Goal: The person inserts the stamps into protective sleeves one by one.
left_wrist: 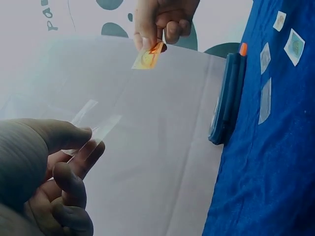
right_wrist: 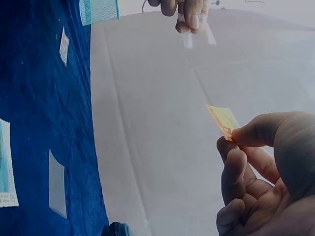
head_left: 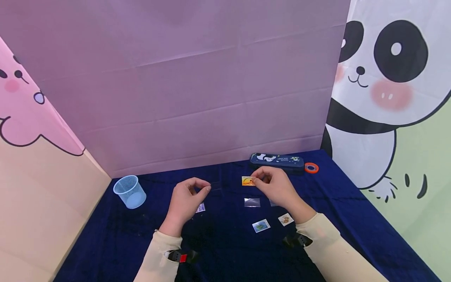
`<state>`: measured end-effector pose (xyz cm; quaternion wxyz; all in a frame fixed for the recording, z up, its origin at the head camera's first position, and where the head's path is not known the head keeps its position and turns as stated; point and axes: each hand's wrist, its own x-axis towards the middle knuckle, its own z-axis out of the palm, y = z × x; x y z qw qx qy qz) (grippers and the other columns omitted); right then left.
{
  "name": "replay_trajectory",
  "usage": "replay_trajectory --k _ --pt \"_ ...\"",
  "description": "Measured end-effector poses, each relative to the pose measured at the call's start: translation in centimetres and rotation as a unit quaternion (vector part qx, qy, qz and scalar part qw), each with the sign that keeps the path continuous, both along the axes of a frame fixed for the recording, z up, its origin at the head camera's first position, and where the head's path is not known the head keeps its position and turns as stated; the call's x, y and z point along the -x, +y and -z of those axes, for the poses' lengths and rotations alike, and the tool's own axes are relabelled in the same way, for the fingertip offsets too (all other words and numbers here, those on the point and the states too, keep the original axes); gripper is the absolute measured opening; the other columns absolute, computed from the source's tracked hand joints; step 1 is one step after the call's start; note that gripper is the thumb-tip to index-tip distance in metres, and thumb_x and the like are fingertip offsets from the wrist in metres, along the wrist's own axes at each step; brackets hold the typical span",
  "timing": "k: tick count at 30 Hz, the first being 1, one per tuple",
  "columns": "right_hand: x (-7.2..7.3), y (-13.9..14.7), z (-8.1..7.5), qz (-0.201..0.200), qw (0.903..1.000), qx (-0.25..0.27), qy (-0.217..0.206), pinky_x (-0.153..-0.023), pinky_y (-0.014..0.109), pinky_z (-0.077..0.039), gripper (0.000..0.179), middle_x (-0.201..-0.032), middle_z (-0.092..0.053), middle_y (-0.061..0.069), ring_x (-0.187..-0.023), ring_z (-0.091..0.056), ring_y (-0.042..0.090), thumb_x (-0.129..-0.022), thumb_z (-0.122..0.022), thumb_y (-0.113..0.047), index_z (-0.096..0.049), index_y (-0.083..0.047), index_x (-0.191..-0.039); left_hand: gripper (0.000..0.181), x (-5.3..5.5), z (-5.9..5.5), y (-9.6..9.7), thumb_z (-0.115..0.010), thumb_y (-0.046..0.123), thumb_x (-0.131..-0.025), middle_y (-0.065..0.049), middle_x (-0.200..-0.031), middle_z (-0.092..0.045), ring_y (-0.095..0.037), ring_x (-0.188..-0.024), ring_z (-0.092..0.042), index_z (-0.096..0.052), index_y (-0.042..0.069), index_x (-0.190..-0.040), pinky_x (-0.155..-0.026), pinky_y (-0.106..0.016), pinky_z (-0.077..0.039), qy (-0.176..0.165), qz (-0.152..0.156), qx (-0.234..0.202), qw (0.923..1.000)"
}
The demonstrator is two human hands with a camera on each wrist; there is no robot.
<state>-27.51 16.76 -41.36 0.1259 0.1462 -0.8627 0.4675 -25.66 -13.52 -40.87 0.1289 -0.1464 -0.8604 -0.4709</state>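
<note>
Between thumb and fingers, my left hand (head_left: 186, 200) pinches a small clear plastic sleeve (left_wrist: 107, 129), whose split edges show in the left wrist view. My right hand (head_left: 275, 185) pinches a yellow-orange stamp (head_left: 247, 181) by one edge, raised above the table and apart from the sleeve. A purple stamp (head_left: 201, 208) lies beside my left hand, partly covered by it. Below my right hand are a blue-green stamp (head_left: 261, 226) and a stamp with a brown picture (head_left: 285, 219). One clear sleeve (head_left: 252, 202) lies flat; another (head_left: 273, 203) is mostly hidden by the right hand.
A light blue mesh cup (head_left: 130, 192) stands at the left of the dark blue tablecloth (head_left: 225, 250). Along the back lie a navy pencil case (head_left: 278, 161) and an orange tape roll (head_left: 311, 168). A pinkish cloth backdrop (head_left: 197, 98) rises behind the table.
</note>
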Motion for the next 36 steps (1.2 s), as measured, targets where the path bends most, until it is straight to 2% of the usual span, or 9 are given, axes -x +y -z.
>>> replay_trajectory --k 6,10,16,23,30,36 --pt "-0.1 -0.3 -0.5 -0.002 1.0 -0.002 0.007 -0.055 0.031 -0.043 0.006 -0.08 -0.063 0.0 -0.065 -0.054 0.022 -0.098 -0.075 -0.015 -0.078 -0.018 -0.102 0.004 -0.4 -0.6 -0.3 -0.077 0.026 -0.098 0.003 -0.077 -0.063 -0.02 -0.053 -0.048 -0.08 0.025 -0.102 -0.044 -0.029 -0.038 0.004 -0.005 -0.008 0.9999" --pt "-0.4 -0.8 -1.3 -0.008 0.9999 -0.004 0.012 -0.054 0.031 -0.043 0.006 -0.08 -0.063 0.001 -0.065 -0.054 0.022 -0.098 -0.075 -0.016 -0.078 -0.018 -0.103 0.005 -0.6 -1.0 -0.4 -0.077 0.026 -0.098 0.001 -0.076 -0.063 -0.021 -0.054 -0.049 -0.081 0.024 -0.102 -0.044 -0.029 -0.038 0.012 -0.002 -0.017 0.9998" --pt "-1.2 -1.9 -2.6 -0.02 0.9995 -0.004 0.024 -0.051 0.032 -0.043 0.007 -0.077 -0.063 0.002 -0.063 -0.054 0.022 -0.098 -0.075 -0.016 -0.078 -0.02 -0.104 0.008 -0.8 -1.3 -0.5 -0.077 0.026 -0.098 -0.003 -0.07 -0.058 -0.021 -0.052 -0.047 -0.081 0.023 -0.104 -0.042 -0.029 -0.037 0.005 0.003 -0.029 0.9996" --pt "-2.3 -2.6 -3.4 -0.028 0.9993 0.005 0.026 -0.053 0.031 -0.043 0.008 -0.079 -0.064 0.0 -0.066 -0.055 0.022 -0.098 -0.074 -0.015 -0.077 -0.021 -0.103 0.013 -1.3 -1.9 -0.3 -0.078 0.024 -0.097 0.008 -0.102 -0.075 -0.021 -0.054 -0.047 -0.08 0.024 -0.111 -0.045 -0.029 -0.039 0.024 0.004 -0.028 0.9993" --pt "-3.3 -2.8 -3.9 -0.035 0.9989 0.002 0.031 -0.053 0.032 -0.044 0.008 -0.079 -0.064 -0.002 -0.065 -0.056 0.021 -0.098 -0.074 -0.017 -0.077 -0.023 -0.104 0.007 -1.7 -2.1 0.0 -0.077 0.03 -0.098 0.004 -0.081 -0.064 -0.021 -0.056 -0.048 -0.079 0.024 -0.101 -0.047 -0.029 -0.039 0.036 -0.003 -0.027 0.999" --pt "-3.4 -2.8 -4.0 -0.035 0.9987 0.006 0.037 -0.052 0.031 -0.043 0.008 -0.079 -0.064 -0.003 -0.065 -0.056 0.02 -0.098 -0.074 -0.016 -0.077 -0.022 -0.104 0.006 -1.7 -2.0 0.2 -0.074 0.028 -0.1 0.013 -0.087 -0.074 -0.021 -0.061 -0.051 -0.077 0.025 -0.096 -0.055 -0.029 -0.04 0.03 -0.001 -0.028 0.9991"
